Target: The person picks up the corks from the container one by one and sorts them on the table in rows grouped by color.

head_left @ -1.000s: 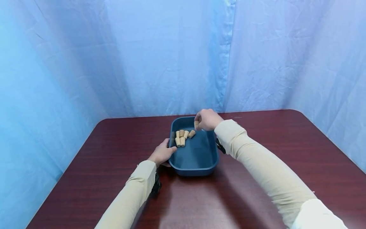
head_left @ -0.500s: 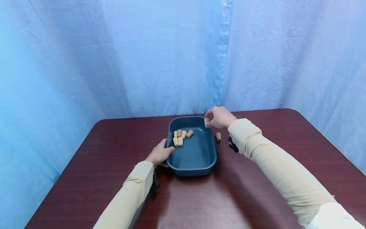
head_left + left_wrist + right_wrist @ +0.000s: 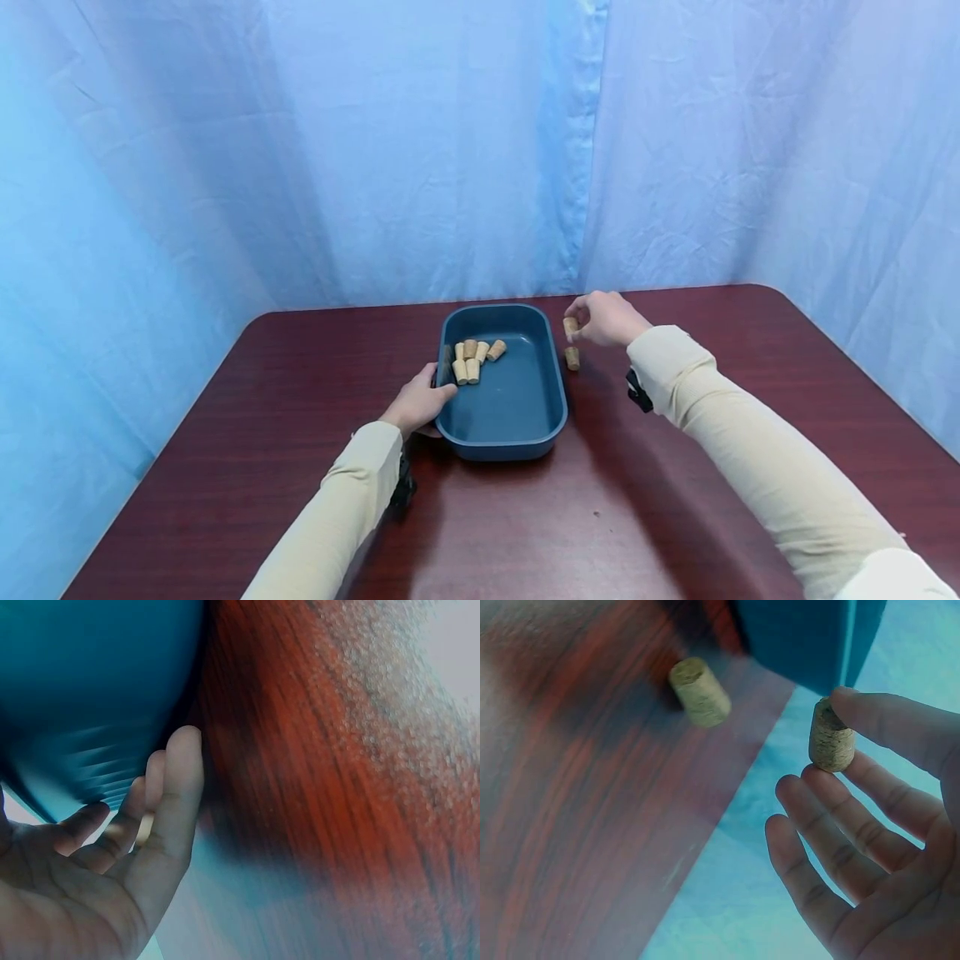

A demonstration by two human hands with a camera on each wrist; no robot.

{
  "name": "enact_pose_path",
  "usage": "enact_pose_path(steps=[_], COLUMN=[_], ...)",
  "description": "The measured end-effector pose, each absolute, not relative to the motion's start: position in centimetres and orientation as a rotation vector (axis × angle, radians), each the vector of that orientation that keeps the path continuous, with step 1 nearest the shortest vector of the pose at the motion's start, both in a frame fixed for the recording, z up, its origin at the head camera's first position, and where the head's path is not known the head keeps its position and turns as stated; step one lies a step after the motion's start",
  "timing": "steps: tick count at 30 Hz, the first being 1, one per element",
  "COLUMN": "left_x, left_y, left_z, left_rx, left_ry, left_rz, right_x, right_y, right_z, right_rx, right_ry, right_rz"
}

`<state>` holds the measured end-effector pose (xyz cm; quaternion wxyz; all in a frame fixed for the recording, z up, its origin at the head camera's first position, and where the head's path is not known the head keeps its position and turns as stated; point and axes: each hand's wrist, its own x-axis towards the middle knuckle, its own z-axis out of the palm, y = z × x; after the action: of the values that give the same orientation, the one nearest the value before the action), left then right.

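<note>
Beside the right wall of a dark blue rectangular bin (image 3: 517, 396), my right hand (image 3: 609, 320) pinches a cork stopper (image 3: 571, 327) between thumb and fingertips, above the table. In the right wrist view the thumb presses the upper part of this held cork (image 3: 832, 742). One more cork stopper (image 3: 572, 359) stands on the table just below, close to the bin. My left hand (image 3: 417, 402) holds the bin's left wall, thumb over the rim and fingers (image 3: 180, 772) along the outside. Several cork stoppers (image 3: 472, 372) lie clustered at the bin's left side.
The dark red wooden table (image 3: 300, 367) extends around the bin on all sides. Pale blue curtains (image 3: 420, 150) hang behind it and at both sides. Small crumbs (image 3: 596, 513) lie on the table near the front.
My right hand has carried the cork from over the bin, across its right rim, to above the table. The standing cork beside the bin has come into view. The left hand keeps its hold.
</note>
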<state>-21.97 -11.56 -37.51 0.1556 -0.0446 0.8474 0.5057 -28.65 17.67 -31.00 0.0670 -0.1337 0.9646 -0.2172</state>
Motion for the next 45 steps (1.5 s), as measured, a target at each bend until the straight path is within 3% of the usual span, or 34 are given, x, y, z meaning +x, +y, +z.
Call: enact_pose_path(steps=[45], left_x=[-21.8], left_y=[-11.5], left_z=[-37.3], left_rx=[-0.138], left_ry=[2.434], left_rz=[1.439], right_x=[-28.7], right_y=[20.9], right_z=[-36.1], right_rx=[-0.259], right_ry=[2.869], right_rz=[-0.665])
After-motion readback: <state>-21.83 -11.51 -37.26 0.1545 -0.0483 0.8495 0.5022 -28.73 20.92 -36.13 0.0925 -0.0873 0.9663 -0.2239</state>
